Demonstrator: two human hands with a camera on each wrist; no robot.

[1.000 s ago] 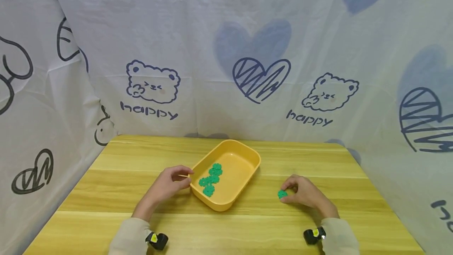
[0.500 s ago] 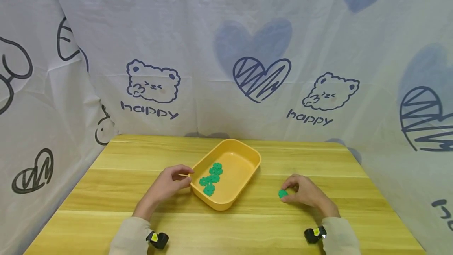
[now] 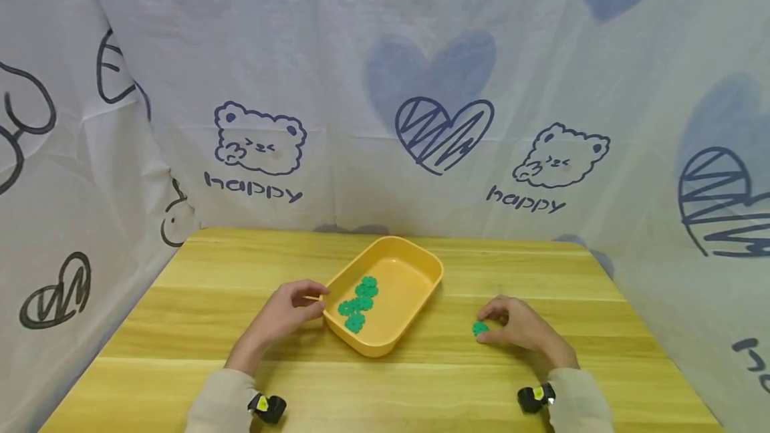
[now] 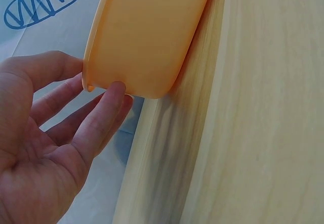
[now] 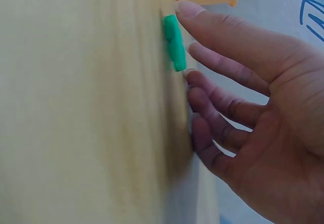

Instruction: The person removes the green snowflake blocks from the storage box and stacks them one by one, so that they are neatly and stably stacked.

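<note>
A yellow plastic tray [image 3: 415, 316] stands turned at an angle on the table. At its left corner, my left hand [image 3: 287, 314] holds the rim with thumb and fingertips; the left wrist view shows this hand [image 4: 55, 138] against the tray's outer wall [image 4: 147, 37]. Several green snowflake discs [image 3: 363, 303] lie in a cluster along the tray's left side. To the right of the tray, my right hand [image 3: 523, 326] pinches one green snowflake disc [image 3: 480, 329] at its edges, low at the tabletop. Seen edge-on in the right wrist view, this disc [image 5: 174, 43] sits by the thumb and fingertips.
The wood-grain table [image 3: 391, 393] reaches back to a white cloth [image 3: 337, 72] printed with hearts and bears, which also hangs at both sides. Black wrist cameras [image 3: 267, 408] are strapped on both sleeves [image 3: 580, 399].
</note>
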